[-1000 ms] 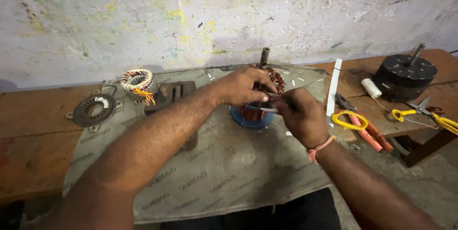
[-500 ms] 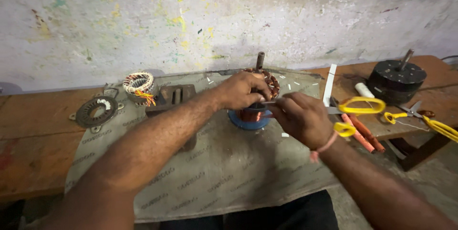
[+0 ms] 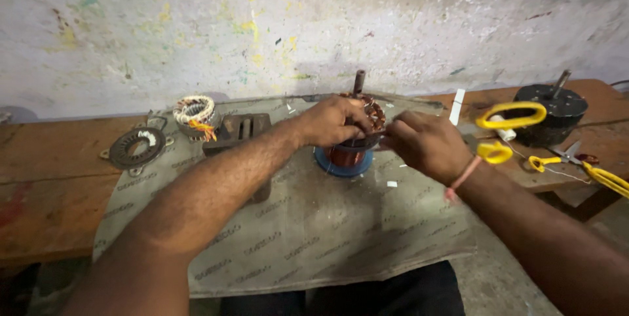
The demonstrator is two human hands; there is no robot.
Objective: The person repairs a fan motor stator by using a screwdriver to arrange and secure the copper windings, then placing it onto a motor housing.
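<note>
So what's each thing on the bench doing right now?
left hand: gripping the motor stator
right hand: touching the stator's rim
motor stator: upright on a blue base
wound coil: lying loose
round plate: flat
yellow scissors: lying untouched
black motor housing: shaft up

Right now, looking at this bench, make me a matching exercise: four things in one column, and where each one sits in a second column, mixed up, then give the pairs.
Things:
1. motor stator
2. flat metal ring plate
3. black round motor housing
4. small coil with white and orange binding

Places:
A. far right of the wooden bench, shaft pointing up
B. far left, on bare wood
C. between the left hand and right hand, on a blue base
D. back left edge of the grey sheet

Pairs: 1-C, 2-B, 3-A, 4-D
</note>
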